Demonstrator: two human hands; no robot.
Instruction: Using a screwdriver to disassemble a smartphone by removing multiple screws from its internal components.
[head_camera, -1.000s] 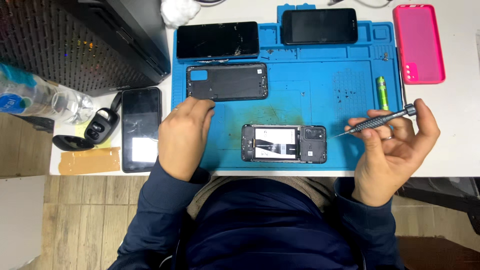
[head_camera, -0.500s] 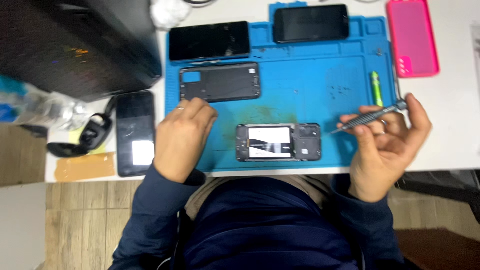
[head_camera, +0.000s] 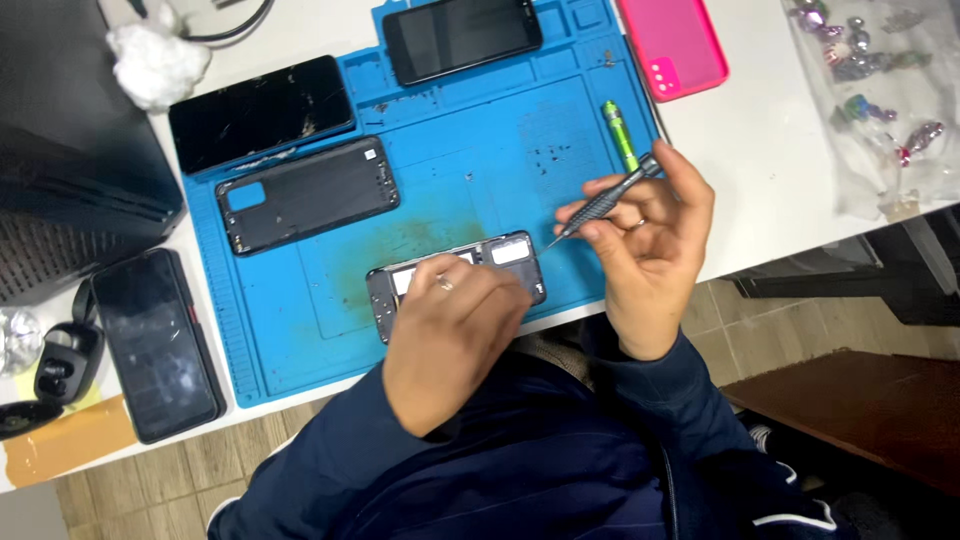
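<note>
From the head view I take the blue repair mat (head_camera: 300, 300) as my landmark. Near its front edge lies the opened phone (head_camera: 500, 262), its back off and its inner parts showing. My left hand (head_camera: 450, 340) lies flat over the phone's near half, fingers curled loosely on it, pinning it to the mat rather than gripping it. My right hand (head_camera: 645, 245) hovers just off the mat's right front corner, closed around a dark precision screwdriver (head_camera: 603, 203) held like a pen; the tip points down-left and hangs just beside the phone's right end, not touching it as far as I can tell.

Farther back on the mat sits the removed back cover (head_camera: 305, 195), inside up. A dark phone (head_camera: 262, 112) lies at the mat's rear left corner, another (head_camera: 462, 36) at its rear edge. A green tool (head_camera: 619, 135) rests along the mat's right side, a pink case (head_camera: 672, 45) beyond that on the white worktop (head_camera: 770, 150). Left of the mat lies one more phone (head_camera: 157, 345) – and a small earbud case (head_camera: 62, 362) past it.

To do this well, I judge the driver should stand upright in the screw head before turning, with the left hand pressing the phone steady – small screws strip easily.
</note>
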